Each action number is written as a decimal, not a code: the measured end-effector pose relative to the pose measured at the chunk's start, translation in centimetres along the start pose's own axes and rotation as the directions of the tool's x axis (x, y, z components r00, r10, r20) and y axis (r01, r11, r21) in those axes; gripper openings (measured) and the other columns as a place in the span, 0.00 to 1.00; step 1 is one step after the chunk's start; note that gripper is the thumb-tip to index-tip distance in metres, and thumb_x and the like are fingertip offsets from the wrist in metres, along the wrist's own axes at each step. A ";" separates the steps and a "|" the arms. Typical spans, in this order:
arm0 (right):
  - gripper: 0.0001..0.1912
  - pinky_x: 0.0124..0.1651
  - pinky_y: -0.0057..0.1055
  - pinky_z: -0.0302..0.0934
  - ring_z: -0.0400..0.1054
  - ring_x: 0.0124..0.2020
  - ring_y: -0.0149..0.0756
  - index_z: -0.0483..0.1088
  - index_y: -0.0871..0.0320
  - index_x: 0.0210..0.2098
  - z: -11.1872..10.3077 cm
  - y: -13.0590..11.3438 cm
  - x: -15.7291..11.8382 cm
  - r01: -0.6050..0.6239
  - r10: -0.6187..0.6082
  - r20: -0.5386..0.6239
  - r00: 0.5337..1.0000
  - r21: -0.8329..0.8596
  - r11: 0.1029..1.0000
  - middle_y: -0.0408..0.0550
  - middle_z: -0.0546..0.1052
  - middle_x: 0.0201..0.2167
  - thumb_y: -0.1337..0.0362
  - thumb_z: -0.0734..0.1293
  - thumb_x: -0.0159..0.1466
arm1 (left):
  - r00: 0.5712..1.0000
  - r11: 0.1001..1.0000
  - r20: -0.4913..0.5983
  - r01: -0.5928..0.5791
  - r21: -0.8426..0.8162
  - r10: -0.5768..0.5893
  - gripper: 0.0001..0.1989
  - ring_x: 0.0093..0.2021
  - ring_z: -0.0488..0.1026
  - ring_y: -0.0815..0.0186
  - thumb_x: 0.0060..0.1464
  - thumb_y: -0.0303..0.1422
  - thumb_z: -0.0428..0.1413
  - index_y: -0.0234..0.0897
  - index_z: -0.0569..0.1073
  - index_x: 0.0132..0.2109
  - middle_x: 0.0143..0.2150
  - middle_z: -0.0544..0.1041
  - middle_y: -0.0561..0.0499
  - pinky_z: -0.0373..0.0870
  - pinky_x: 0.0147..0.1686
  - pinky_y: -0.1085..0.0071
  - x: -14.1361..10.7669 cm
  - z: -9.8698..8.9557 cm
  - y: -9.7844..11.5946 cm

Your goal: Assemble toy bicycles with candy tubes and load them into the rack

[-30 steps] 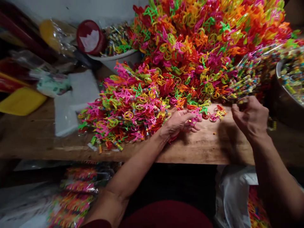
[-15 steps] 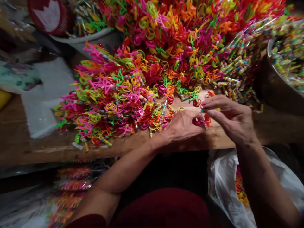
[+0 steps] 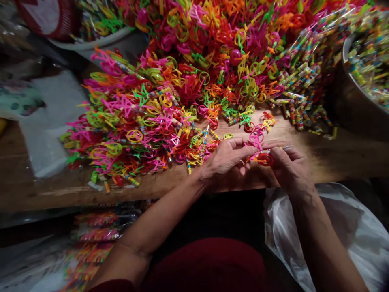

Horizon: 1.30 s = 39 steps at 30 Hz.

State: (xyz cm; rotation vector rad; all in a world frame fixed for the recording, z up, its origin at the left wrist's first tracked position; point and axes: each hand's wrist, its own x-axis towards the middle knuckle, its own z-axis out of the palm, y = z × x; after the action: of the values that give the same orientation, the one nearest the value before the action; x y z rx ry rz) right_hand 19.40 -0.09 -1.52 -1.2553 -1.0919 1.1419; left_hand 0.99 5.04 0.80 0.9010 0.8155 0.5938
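Small plastic toys in pink, red and orange [image 3: 257, 138], some with ring-shaped wheels, are held between my two hands above the wooden table's front part. My left hand [image 3: 226, 158] pinches the pink and orange pieces between thumb and fingers. My right hand [image 3: 288, 162] is closed at the red ringed piece, with a thin clear tube or wrapper end showing past its fingers. A large pile of bright plastic toys [image 3: 152, 117] lies left of and beyond my hands. An orange and red toy [image 3: 267, 121] rests on the wood just beyond them.
Candy-filled tubes [image 3: 296, 89] are heaped at the back right, beside a metal bowl [image 3: 346, 61]. At the back left is a grey tub [image 3: 106, 42]. White plastic sheets [image 3: 45, 129] lie on the left of the table [image 3: 343, 158]. Below the right edge hangs a white bag [image 3: 343, 219].
My right hand has come down and closed on the pieces beside my left hand. The pink and red toys now show raised between both hands. The view has shifted slightly.
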 end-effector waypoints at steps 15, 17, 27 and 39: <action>0.15 0.40 0.34 0.75 0.78 0.33 0.35 0.79 0.52 0.36 1.8 1.2 -0.9 -0.159 0.168 -0.016 0.986 0.251 0.955 0.43 0.83 0.34 0.55 0.81 0.54 | 0.991 0.948 0.069 0.129 -0.292 -0.114 0.15 0.26 0.78 0.70 0.50 0.34 0.69 0.29 0.76 0.40 0.31 0.81 0.49 0.77 0.29 0.75 -1.0 -1.0 -0.9; 0.14 0.41 0.35 0.76 0.79 0.34 0.35 0.79 0.52 0.37 1.9 1.6 -0.9 -0.143 0.143 0.020 0.990 0.261 0.955 0.43 0.83 0.34 0.54 0.80 0.55 | 0.991 0.940 0.075 0.133 -0.315 -0.115 0.14 0.25 0.77 0.71 0.50 0.33 0.69 0.28 0.76 0.39 0.30 0.80 0.50 0.76 0.28 0.76 -1.0 -1.0 -1.1; 0.13 0.43 0.33 0.76 0.79 0.37 0.36 0.77 0.50 0.41 1.8 2.2 -1.3 -0.056 0.053 0.029 0.998 0.129 0.990 0.44 0.83 0.38 0.51 0.75 0.62 | 0.982 0.927 0.063 0.188 -0.325 -0.177 0.11 0.23 0.75 0.71 0.51 0.32 0.67 0.29 0.77 0.38 0.28 0.78 0.50 0.75 0.26 0.75 -0.8 -0.8 -1.7; 0.06 0.36 0.32 0.70 0.76 0.35 0.37 0.76 0.51 0.42 -0.1 0.9 -1.5 0.263 -0.230 0.134 0.964 -0.354 0.897 0.46 0.81 0.36 0.59 0.69 0.68 | 0.978 0.943 0.052 0.206 -0.263 -0.200 0.10 0.25 0.78 0.68 0.50 0.30 0.68 0.29 0.75 0.34 0.28 0.80 0.46 0.78 0.28 0.72 -1.0 -0.4 -1.8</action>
State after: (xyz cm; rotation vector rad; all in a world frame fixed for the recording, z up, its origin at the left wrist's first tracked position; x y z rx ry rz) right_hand 19.30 -1.61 -2.37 -1.3119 -1.5405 0.8263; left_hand 0.29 3.57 -0.52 0.5681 0.7730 0.4960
